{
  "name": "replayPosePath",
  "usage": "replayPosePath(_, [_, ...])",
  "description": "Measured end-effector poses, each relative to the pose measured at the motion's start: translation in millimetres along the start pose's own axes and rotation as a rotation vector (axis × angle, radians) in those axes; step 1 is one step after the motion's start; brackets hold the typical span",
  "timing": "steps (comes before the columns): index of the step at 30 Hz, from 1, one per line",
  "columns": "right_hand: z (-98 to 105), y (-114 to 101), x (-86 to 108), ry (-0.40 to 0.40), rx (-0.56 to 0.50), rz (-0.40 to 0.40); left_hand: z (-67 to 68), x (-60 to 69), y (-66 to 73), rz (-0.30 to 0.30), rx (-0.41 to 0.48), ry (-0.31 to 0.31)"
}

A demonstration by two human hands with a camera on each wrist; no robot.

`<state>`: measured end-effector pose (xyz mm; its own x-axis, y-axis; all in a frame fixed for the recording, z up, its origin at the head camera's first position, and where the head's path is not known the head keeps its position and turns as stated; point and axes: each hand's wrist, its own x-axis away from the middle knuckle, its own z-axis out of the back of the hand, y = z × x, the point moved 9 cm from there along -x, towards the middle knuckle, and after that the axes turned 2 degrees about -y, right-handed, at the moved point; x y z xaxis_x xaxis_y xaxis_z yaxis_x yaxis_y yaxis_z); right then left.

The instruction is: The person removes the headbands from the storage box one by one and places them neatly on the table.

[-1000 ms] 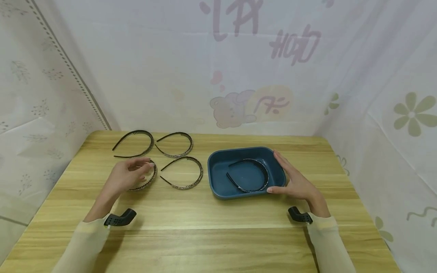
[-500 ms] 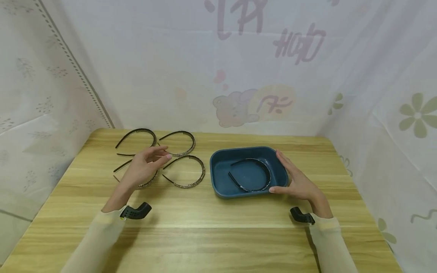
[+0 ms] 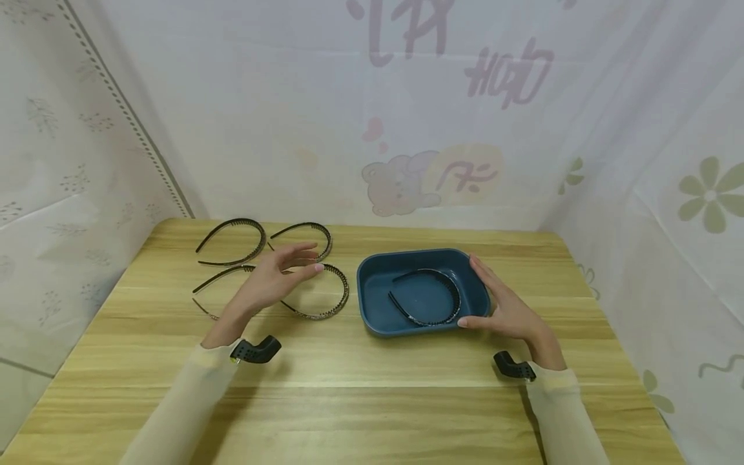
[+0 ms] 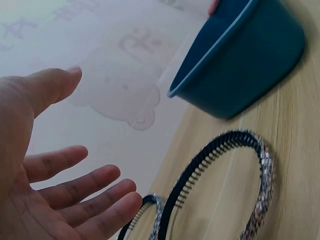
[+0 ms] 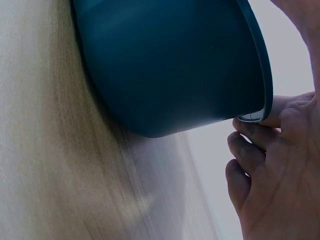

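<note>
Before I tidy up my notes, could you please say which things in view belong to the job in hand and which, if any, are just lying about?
In the job, it seems:
left hand, empty
right hand, gripping the tub
inner headband, inside the tub
four outer headbands

Just surroundings and worn gear:
table
cloth backdrop
wrist cameras

Blue basin (image 3: 374, 294) — silver-speckled black headband (image 4: 266, 182) — cream sleeves (image 3: 174, 410).
</note>
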<state>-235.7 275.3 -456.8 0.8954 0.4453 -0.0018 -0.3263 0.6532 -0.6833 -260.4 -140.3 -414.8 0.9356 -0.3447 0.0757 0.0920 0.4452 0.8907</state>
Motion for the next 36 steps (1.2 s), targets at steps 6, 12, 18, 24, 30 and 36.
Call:
replayPosePath(6, [0.0,0.6,0.1,-0.003,0.005,0.002,-11.7,-9.5,13.4,-0.063,0.018,-0.038])
replayPosePath(12, [0.7,-0.9,0.1,-0.004,-0.004,0.008,-24.3,-15.6,28.3,-0.114,0.058,-0.092])
replayPosePath(18, [2.6,-2.1,0.1,-0.005,-0.003,0.013,-36.7,-24.6,39.7,-0.120,0.055,-0.120])
replayPosePath(24, [3.0,-2.6,0.0,-0.009,-0.014,0.015,-48.9,-32.6,47.5,-0.113,0.045,-0.154])
replayPosePath(30, [2.6,-3.3,-0.2,-0.008,-0.018,0.019,-61.2,-40.1,57.4,-0.131,0.044,-0.175])
replayPosePath(36, [0.5,-2.5,0.1,-0.007,-0.016,0.009,-78.1,-48.3,65.9,-0.152,0.046,-0.219])
